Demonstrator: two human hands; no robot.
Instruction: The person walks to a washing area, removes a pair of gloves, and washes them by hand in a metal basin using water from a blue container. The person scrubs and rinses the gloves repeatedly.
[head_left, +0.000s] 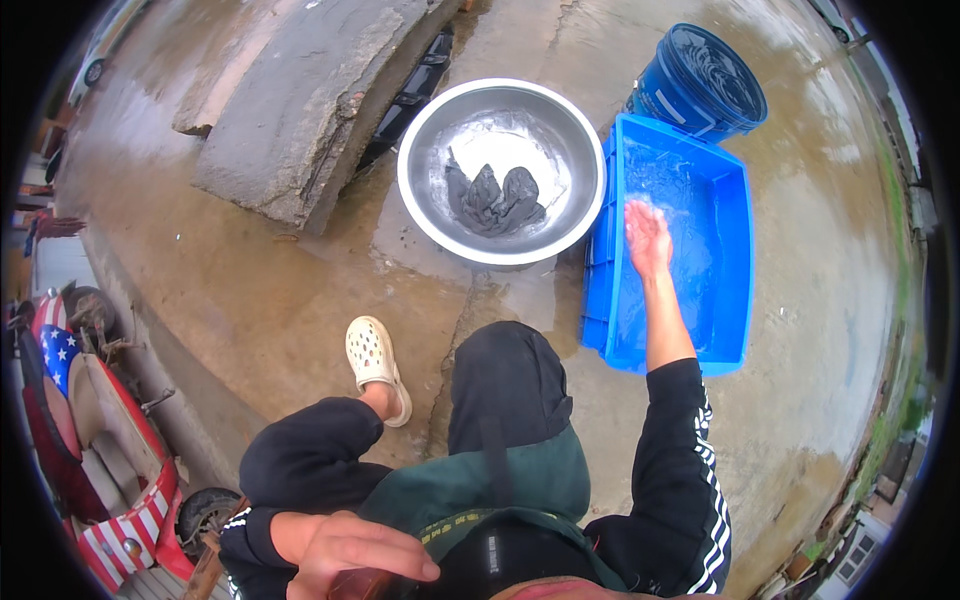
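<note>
My right hand (649, 234) is over the left part of a blue plastic tub (739, 262) with water in it. Its palm faces up and no object shows in it; the fingertips look blurred. Left of the tub stands a wide metal basin (427, 217), where a wet, dark grey cloth (495, 202) lies bunched on the bottom. Low in the picture my left hand (360, 551) is bent close to my body. Something reddish-brown (356, 583) shows under its fingers, mostly hidden, and I cannot tell whether it is gripped.
Behind the tub stands a blue bucket (701, 82) of water. A thick concrete slab (300, 112) lies left of the basin, with a black plastic crate (409, 97) beside its edge. Wet concrete ground (300, 300) surrounds everything. A red scooter (112, 450) with stars and stripes is at far left.
</note>
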